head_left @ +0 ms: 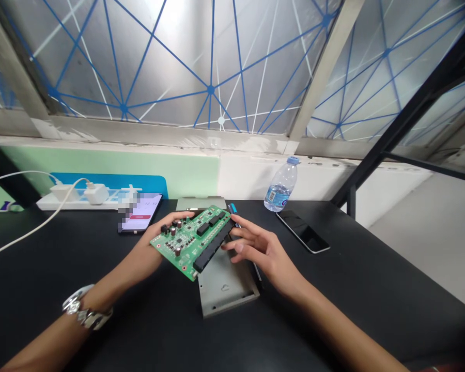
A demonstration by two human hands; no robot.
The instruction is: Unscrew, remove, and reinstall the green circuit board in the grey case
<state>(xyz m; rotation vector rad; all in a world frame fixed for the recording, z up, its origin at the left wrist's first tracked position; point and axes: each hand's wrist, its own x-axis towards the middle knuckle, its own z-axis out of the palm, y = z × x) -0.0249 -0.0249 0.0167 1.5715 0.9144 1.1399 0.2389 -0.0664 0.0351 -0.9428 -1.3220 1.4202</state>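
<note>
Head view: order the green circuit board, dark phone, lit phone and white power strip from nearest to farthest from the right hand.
1. Green circuit board, at the right hand fingertips.
2. Dark phone, on the table to its right.
3. Lit phone, left beyond the board.
4. White power strip, far left by the wall.

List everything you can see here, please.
circuit board: one, green, held tilted above the case
metal case: one, grey, on the table under the board
screwdriver: one, blue and black, beside the case
water bottle: one, clear, blue cap, table's back
lit phone: one, black, left of board
dark phone: one, black, near the bottle
power strip: one, white, far left
table: one, black
watch: one, silver, left wrist
left hand: one, gripping the board
right hand: one, open, fingertips at the board's edge
</note>
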